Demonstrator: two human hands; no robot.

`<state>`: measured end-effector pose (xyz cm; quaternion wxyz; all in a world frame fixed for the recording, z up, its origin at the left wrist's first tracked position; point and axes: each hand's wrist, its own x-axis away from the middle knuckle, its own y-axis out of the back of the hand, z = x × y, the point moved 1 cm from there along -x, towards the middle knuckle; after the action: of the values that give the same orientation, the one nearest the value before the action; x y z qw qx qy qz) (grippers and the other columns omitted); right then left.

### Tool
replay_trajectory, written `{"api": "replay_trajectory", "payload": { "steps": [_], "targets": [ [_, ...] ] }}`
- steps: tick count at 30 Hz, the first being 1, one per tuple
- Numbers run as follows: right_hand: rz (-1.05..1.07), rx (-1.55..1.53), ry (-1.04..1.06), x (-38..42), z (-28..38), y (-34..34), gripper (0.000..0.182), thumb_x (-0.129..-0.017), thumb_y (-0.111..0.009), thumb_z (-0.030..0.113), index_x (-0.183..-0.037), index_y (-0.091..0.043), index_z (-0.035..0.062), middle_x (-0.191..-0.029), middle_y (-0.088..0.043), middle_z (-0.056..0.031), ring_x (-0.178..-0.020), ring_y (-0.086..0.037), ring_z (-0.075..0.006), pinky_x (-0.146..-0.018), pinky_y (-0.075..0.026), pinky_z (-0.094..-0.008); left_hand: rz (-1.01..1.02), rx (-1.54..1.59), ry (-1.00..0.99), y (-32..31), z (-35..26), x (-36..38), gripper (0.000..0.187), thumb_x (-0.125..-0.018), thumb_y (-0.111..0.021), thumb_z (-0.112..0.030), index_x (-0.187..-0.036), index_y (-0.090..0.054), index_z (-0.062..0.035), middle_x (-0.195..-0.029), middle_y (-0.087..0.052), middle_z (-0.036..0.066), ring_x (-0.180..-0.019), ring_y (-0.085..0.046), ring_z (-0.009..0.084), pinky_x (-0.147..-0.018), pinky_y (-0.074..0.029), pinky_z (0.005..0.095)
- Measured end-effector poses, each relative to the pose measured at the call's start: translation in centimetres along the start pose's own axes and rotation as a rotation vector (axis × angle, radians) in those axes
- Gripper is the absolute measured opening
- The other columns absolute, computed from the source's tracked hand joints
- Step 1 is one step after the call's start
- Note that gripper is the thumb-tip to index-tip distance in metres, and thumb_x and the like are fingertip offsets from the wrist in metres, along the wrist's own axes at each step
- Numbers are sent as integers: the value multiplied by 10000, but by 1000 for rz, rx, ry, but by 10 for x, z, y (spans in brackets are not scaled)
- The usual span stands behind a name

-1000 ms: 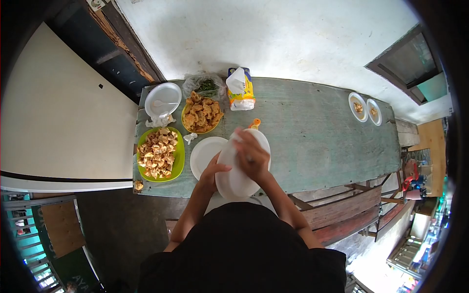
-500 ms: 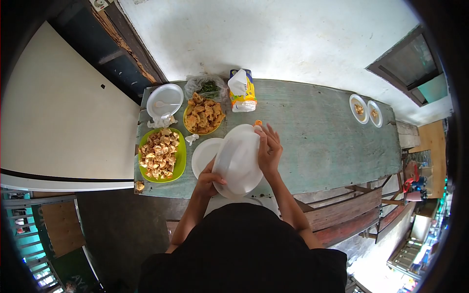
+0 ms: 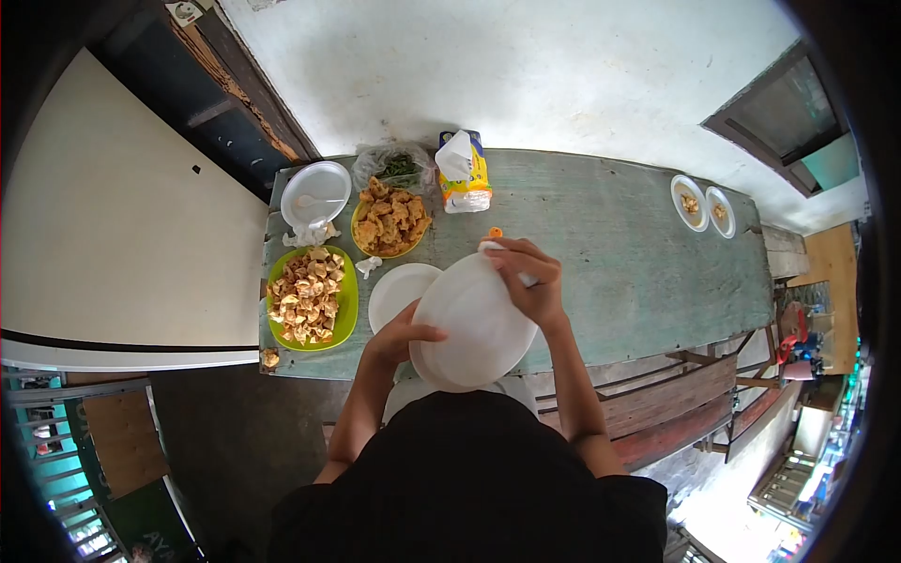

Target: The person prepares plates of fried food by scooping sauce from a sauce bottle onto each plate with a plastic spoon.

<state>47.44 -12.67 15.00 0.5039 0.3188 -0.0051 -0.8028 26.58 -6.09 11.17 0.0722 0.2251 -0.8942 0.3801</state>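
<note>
My left hand (image 3: 399, 339) grips the left rim of a white oval plate (image 3: 474, 324), thumb on top, held tilted in front of my chest. At its upper right edge, my right hand (image 3: 535, 281) has its fingers bent around what looks like a white tissue (image 3: 490, 247), which pokes out at the fingertips. Another white plate (image 3: 394, 289) lies on the table, partly hidden behind the held one. Just beyond my right fingers sits a small orange round thing (image 3: 496, 232).
On the green table (image 3: 619, 272) stand a green plate of folded fried snacks (image 3: 308, 296), a bowl of fritters (image 3: 392, 222), a white plate with a spoon (image 3: 316, 192), a bag of greens (image 3: 402, 169) and a tissue pack (image 3: 465, 178). Two small plates (image 3: 690, 205) sit far right; a wooden bench (image 3: 666, 403) is at the near right.
The held plate has tipped flatter and moved slightly lower and to the right. My right fingers, spread before, are now bent around the white tissue at the rim.
</note>
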Motion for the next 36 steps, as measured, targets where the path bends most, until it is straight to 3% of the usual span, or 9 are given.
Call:
{"api": "replay_trajectory", "payload": {
  "steps": [9, 14, 15, 18, 23, 26, 30, 33, 36],
  "targets": [
    [19, 480, 160, -1, 14, -3, 174, -769, -641, 60, -938, -683, 64, -1071, -648, -32, -978, -576, -223, -886, -388, -336, -4, 170, -50, 13, 16, 3, 786, -597, -597, 73, -1329, -320, -2, -1207, -504, 166, -1131, -498, 292, -966, -400, 421],
    [-229, 249, -194, 32, -22, -4, 235, -850, -568, 79, -1070, -634, 26, -1134, -609, -121, -988, -580, -270, -858, -439, -368, -127, 303, -176, 20, 30, 5, 790, -580, -551, 78, -1327, -304, 14, -1229, -479, 179, -1148, -477, 318, -970, -397, 449],
    [-193, 152, -328, 37, -21, -4, 264, -924, -495, 141, -1134, -603, 23, -1169, -572, -197, -1172, -489, -277, -915, -423, -342, -158, 307, -261, 19, 30, 3, 777, -592, -522, 38, -1334, -294, 16, -1257, -452, 187, -1175, -450, 331, -983, -385, 463],
    [-309, -24, -458, 50, -9, -19, 315, -939, -471, 182, -1200, -553, 24, -1272, -490, -209, -1208, -456, -283, -910, -426, -348, -233, 372, -385, 16, 31, -5, 743, -623, -488, -20, -1338, -287, 20, -1285, -425, 197, -1206, -418, 341, -1008, -358, 478],
    [-160, 437, -238, 77, 14, -51, 397, -917, -426, 96, -1279, -412, -69, -1376, -336, -246, -1315, -287, -350, -1086, -73, -485, -239, 599, -519, 9, 19, -18, 622, -685, -482, -37, -1288, -344, 34, -1222, -482, 176, -1135, -483, 320, -1017, -351, 441],
    [36, 465, -54, 90, 17, -65, 358, -894, -468, 83, -1220, -472, -64, -1357, -366, -244, -1301, -323, -336, -1086, -84, -493, -276, 658, -554, 17, 20, -21, 554, -698, -481, -30, -1239, -394, 43, -1182, -513, 164, -1117, -498, 305, -1011, -361, 419],
    [197, 342, 214, 81, 20, -59, 238, -852, -463, -13, -1065, -567, -37, -1216, -517, -206, -1168, -492, -316, -1043, -278, -449, -347, 649, -511, 27, 24, -21, 497, -700, -491, -27, -1189, -439, 41, -1143, -537, 151, -1101, -508, 293, -989, -375, 401],
    [-116, 140, 313, 73, 16, -44, 247, -785, -487, -81, -1008, -572, -18, -1064, -579, -172, -994, -573, -302, -885, -433, -414, -372, 605, -496, 31, 22, -16, 507, -693, -500, -35, -1191, -440, 41, -1142, -536, 151, -1108, -501, 288, -982, -376, 397],
    [-555, -23, -379, 62, 5, -23, 203, -924, -441, 123, -1012, -552, -23, -887, -569, -65, -819, -540, -185, -733, -421, -321, -289, 534, -514, 30, 16, -9, 548, -693, -505, -61, -1224, -416, 42, -1165, -521, 161, -1120, -488, 296, -986, -369, 402]
  ]
}}
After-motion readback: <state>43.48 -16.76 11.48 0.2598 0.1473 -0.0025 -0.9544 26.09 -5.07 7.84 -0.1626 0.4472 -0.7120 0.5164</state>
